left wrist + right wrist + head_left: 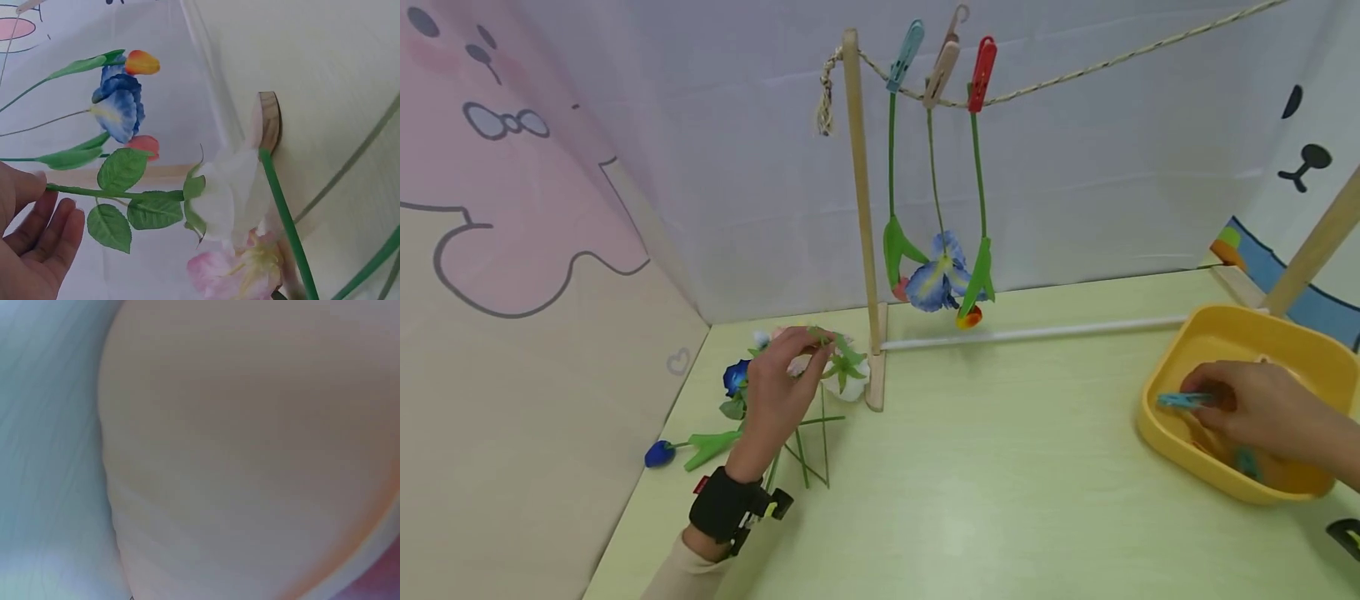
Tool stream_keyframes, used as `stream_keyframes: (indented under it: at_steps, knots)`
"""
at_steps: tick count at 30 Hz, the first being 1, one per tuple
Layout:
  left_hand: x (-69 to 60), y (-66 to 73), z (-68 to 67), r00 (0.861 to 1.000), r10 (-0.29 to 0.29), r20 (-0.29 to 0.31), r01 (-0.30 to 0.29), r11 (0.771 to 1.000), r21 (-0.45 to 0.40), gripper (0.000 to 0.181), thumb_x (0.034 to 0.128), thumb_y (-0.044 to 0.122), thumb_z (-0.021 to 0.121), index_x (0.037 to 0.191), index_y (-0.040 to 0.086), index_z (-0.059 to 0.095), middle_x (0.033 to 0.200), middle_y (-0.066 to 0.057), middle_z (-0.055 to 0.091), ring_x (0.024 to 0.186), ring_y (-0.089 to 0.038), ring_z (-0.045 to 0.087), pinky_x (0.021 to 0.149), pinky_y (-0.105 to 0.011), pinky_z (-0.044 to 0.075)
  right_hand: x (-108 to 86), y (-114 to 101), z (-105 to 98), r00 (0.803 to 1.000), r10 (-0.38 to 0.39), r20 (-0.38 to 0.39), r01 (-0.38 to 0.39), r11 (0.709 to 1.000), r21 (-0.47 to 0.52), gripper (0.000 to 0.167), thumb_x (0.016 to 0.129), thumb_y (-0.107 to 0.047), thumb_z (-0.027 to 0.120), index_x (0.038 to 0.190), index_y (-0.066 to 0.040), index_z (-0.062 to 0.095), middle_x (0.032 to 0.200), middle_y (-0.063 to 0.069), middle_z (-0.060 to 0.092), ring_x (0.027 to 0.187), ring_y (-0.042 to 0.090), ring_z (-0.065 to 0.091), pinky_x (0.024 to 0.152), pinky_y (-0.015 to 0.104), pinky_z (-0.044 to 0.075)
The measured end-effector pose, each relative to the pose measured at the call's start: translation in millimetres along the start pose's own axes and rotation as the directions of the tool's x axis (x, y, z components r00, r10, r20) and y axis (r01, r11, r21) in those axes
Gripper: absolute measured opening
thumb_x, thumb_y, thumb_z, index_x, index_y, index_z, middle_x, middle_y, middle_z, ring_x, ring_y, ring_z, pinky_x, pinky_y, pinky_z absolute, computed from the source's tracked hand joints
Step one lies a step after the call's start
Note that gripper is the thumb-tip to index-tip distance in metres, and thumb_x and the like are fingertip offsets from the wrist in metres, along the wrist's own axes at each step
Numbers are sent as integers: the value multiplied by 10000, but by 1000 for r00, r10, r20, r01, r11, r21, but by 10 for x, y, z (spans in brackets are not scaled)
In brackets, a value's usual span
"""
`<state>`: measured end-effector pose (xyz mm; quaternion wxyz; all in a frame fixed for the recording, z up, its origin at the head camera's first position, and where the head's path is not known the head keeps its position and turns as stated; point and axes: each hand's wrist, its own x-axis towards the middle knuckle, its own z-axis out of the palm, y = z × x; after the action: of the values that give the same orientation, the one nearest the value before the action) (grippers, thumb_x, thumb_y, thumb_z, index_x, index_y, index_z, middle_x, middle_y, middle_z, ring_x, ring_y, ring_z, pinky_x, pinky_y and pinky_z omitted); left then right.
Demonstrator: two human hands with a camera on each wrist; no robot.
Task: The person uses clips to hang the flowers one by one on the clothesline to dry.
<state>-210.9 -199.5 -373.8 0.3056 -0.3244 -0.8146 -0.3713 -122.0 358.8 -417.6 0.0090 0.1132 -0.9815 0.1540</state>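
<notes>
My left hand (pixel 778 392) pinches the green stem of a white rose (pixel 228 197) between thumb and fingertips. The rose hangs bloom down, with green leaves (pixel 153 209) along its stem. My right hand (pixel 1255 408) is inside the yellow basin (pixel 1152 429) and grips a teal clothespin (pixel 1180 401). Another teal clothespin (pixel 1247 462) lies under that hand. From a rope, three clothespins hold flowers upside down: a blue iris (pixel 936 283) between a pink bloom (pixel 901 289) and an orange-yellow tulip (pixel 969 317). A blurred close surface fills the right wrist view.
The rope (pixel 1097 65) runs from a wooden post (pixel 859 183) at left toward the upper right. A white bar (pixel 1037 332) crosses low behind the table. Several flowers lie near my left hand, including a dark blue tulip (pixel 659 454) and a pink flower (pixel 234 269).
</notes>
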Motion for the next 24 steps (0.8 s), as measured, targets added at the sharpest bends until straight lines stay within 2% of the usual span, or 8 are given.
stream_keyframes:
  at_steps: [5,7,11,12,15,18,21,24]
  knots:
    - [93,114,47,999,34,-29,-35,998,-49,131,943,20,737,1053,84,767,1058,-29,738,875,-165,713,764,-256,539,-5,7,-41,1000,-16,-19,16,1000,22,255,762,-42,864,974,-68,726,873,-66,697,712,68,642,623,253,571]
    - [107,158,68,1000,25,-16,-26,997,-78,110,946,26,735,1017,105,764,1061,-14,740,882,-155,717,977,-332,498,2,-5,-67,1000,8,-2,-8,999,39,280,771,-40,867,1006,-43,717,890,-41,695,747,128,669,647,298,600]
    - [129,211,107,1000,-8,13,10,991,-134,96,949,23,731,960,116,753,1062,-9,743,896,-158,730,1064,-407,445,24,-45,-97,999,39,0,-39,998,41,341,782,-64,876,1074,-6,711,927,3,702,809,216,687,704,417,619]
    - [132,220,117,1000,-10,17,12,989,-144,95,946,18,732,954,111,750,1062,-16,745,894,-164,733,1061,-392,452,31,-58,-96,999,43,-12,-42,999,33,353,785,-85,880,1087,-8,715,936,5,707,822,227,690,717,433,618]
    - [147,243,150,1000,-4,17,7,983,-185,105,930,-19,737,945,84,744,1052,-49,746,886,-190,740,867,-293,552,43,-82,-99,997,58,-60,-55,997,45,372,804,-144,883,1111,-14,718,961,51,722,850,314,704,738,503,608]
    - [155,277,196,1000,14,13,-11,975,-224,132,910,-68,735,950,58,737,1038,-87,739,883,-213,728,837,-250,567,47,-104,-112,986,75,-150,-64,995,73,353,807,-207,894,1078,-52,728,973,76,737,856,356,728,694,390,617]
    - [148,314,256,1000,25,2,-24,966,-256,164,884,-114,738,977,21,739,1006,-129,728,874,-236,702,827,-261,575,31,-127,-139,971,110,-210,-81,986,143,338,825,-241,885,1071,-74,724,977,142,748,805,149,736,525,283,554]
    - [135,352,317,999,40,3,-38,963,-266,197,872,-129,741,1022,-1,735,1002,-163,714,880,-254,679,828,-289,576,17,-170,-178,960,164,-225,-113,968,223,348,858,-265,859,1105,-64,719,1020,212,741,753,-148,590,454,248,505]
